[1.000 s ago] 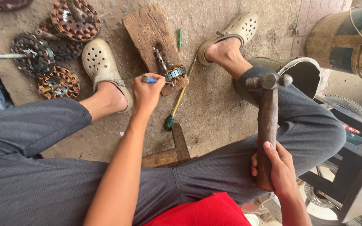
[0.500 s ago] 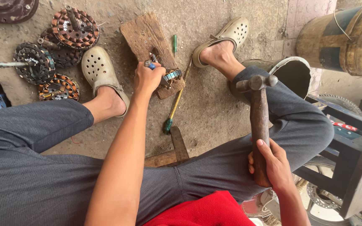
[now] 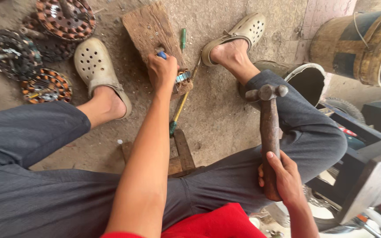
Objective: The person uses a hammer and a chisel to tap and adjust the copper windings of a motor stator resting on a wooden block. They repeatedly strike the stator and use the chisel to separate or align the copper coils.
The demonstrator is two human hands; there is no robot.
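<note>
My left hand (image 3: 162, 72) reaches forward and grips a blue-handled tool (image 3: 161, 55), holding it against a small metal part (image 3: 183, 78) on the worn wooden block (image 3: 148, 27). My right hand (image 3: 281, 178) is closed around the wooden handle of a hammer (image 3: 268, 114), whose metal head points up above my right knee. I sit low with both legs spread. My feet in pale perforated clogs (image 3: 94, 66) rest on either side of the block.
Copper-wound motor stators (image 3: 65, 17) lie at the upper left. A green-handled screwdriver (image 3: 178, 113) lies on the concrete floor. A dark rubber tub (image 3: 305, 79) and a rusty drum (image 3: 362, 44) stand at the right, beside a dark metal frame (image 3: 367, 172).
My left hand has moved forward from above the floor onto the wooden block with the blue-handled tool. The hammer stays upright in my right hand.
</note>
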